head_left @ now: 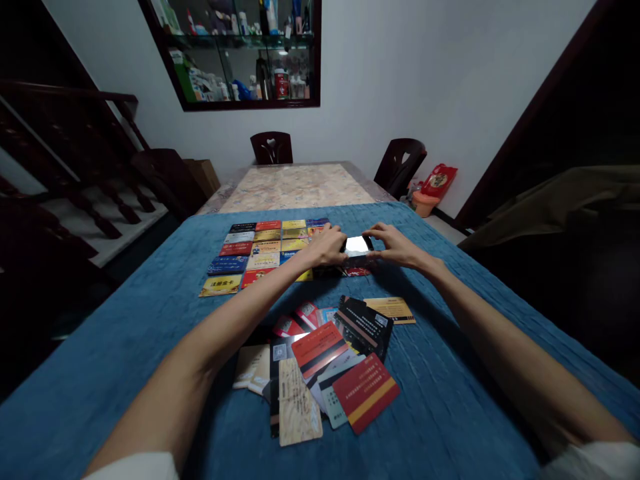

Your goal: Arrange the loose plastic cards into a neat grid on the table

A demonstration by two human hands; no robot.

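Plainly, from where I stand, both hands are busy with one shiny card (357,247), glaring white, held just beyond the loose pile (323,350) of cards. The left hand (326,247) has its fingers closed on the left edge, and the right hand (393,247) pinches the opposite edge between thumb and fingers; whether the shiny card touches what is underneath I can't tell. Beyond the pile and to its left, neat rows of cards (265,261) lie on the blue cloth (140,320), and the left hand reaches over their right-hand end. A yellow card (221,285) makes their near left corner. Within the pile, cards overlap at all angles: a dark red card (367,393) with a yellow stripe on the near right, a beige card (299,407) on the near left, and a gold card (393,309) poking out at the far right. Well past the pile, a patterned tabletop (300,185) shows, with a dark chair (271,157) behind it.
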